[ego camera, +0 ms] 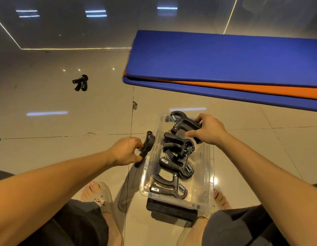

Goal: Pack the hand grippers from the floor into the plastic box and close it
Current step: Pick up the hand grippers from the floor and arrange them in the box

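Two sandalled feet (93,191) flank the near end of the clear plastic box (208,166) on the floor (65,125), where a black slab (171,211) shows. Three hand grippers (179,167) lie inside the box. At its left rim the left hand (125,151) grips another gripper (147,145). Over its far end the right hand (207,130) clutches a fifth gripper (184,121). Beyond the box to the left lies a stray gripper (80,82), and to the right are stacked blue and orange mats (225,55).
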### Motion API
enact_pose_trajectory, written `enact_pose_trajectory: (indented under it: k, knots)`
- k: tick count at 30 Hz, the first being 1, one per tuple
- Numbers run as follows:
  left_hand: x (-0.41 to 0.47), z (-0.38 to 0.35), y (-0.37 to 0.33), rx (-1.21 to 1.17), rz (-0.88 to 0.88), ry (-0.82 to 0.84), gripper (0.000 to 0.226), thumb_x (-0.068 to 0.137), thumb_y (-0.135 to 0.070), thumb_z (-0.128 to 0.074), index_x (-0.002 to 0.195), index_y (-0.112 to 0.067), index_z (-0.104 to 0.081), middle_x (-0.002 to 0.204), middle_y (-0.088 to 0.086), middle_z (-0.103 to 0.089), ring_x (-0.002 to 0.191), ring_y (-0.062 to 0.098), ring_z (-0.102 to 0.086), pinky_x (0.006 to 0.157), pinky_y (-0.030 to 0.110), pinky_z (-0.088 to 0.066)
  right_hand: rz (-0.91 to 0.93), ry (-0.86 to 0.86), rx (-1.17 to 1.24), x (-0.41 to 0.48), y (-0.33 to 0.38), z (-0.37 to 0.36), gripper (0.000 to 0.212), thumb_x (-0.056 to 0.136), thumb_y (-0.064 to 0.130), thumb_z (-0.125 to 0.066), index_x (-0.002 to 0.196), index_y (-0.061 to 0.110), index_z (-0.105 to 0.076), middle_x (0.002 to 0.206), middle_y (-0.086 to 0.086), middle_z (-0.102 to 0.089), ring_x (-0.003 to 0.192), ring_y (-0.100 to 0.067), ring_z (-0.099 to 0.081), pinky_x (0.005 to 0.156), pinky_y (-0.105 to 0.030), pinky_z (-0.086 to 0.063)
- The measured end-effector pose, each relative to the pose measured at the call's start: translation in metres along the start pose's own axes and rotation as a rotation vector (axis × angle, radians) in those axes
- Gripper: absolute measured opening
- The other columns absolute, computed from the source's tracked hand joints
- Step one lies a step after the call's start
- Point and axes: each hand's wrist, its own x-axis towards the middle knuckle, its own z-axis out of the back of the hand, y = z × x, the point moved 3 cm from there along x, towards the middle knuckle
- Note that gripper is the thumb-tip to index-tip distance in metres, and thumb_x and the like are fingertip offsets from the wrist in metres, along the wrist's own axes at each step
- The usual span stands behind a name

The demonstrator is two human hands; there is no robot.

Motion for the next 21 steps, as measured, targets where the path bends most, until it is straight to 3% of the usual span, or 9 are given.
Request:
enact_pose_trajectory:
  k: [5, 8, 11, 17, 21]
  knots:
    - [-0.002, 0.000, -0.003, -0.143, 0.083, -0.009, 0.015, 0.080, -0.032, -0.075, 0.094, -0.028, -0.075, 0.083, -0.011, -0.073, 0.077, 0.005, -0.068, 0.074, 0.032, -0.059, 0.014, -0.004, 0.006, 0.002, 0.003, 0.001, 0.055, 0.071, 0.052, -0.085, 0.108, 0.026, -0.054, 0.094, 0.004, -0.066, 0.084, -0.019, -0.067, 0.082, -0.044, -0.058]
    - [-0.001, 0.011, -0.016, -0.146, 0.043, -0.126, 0.011, 0.077, -0.034, -0.074, 0.088, -0.032, -0.072, 0.080, -0.015, -0.070, 0.075, 0.002, -0.066, 0.064, 0.026, -0.052, 0.009, -0.011, 0.009, 0.003, 0.001, 0.003, 0.054, 0.072, 0.052, -0.084, 0.106, 0.026, -0.052, 0.091, 0.004, -0.066, 0.081, -0.019, -0.068, 0.080, -0.042, -0.058]
    - [0.002, 0.018, -0.038, -0.169, -0.038, -0.199, 0.013, 0.078, -0.037, -0.072, 0.090, -0.034, -0.072, 0.084, -0.018, -0.066, 0.079, 0.001, -0.062, 0.064, 0.022, -0.048, -0.013, -0.022, 0.020, 0.003, -0.006, 0.006, 0.054, 0.072, 0.053, -0.084, 0.105, 0.026, -0.052, 0.087, 0.004, -0.067, 0.079, -0.018, -0.069, 0.078, -0.042, -0.058]
    - [0.003, -0.005, -0.077, -0.187, -0.205, -0.115, 0.024, 0.083, -0.037, -0.072, 0.105, -0.030, -0.077, 0.089, -0.020, -0.062, 0.082, 0.000, -0.060, 0.071, 0.023, -0.053, -0.110, -0.110, 0.058, 0.003, -0.034, 0.018, 0.052, 0.072, 0.049, -0.084, 0.107, 0.025, -0.053, 0.086, 0.003, -0.068, 0.073, -0.016, -0.069, 0.071, -0.037, -0.058]
    - [0.006, -0.035, -0.090, -0.099, -0.246, -0.024, 0.024, 0.085, -0.041, -0.071, 0.106, -0.030, -0.077, 0.090, -0.017, -0.059, 0.082, 0.002, -0.057, 0.074, 0.031, -0.053, -0.154, -0.127, 0.052, -0.001, -0.053, 0.017, 0.054, 0.072, 0.050, -0.084, 0.107, 0.024, -0.054, 0.089, 0.002, -0.068, 0.076, -0.017, -0.067, 0.061, -0.031, -0.049]
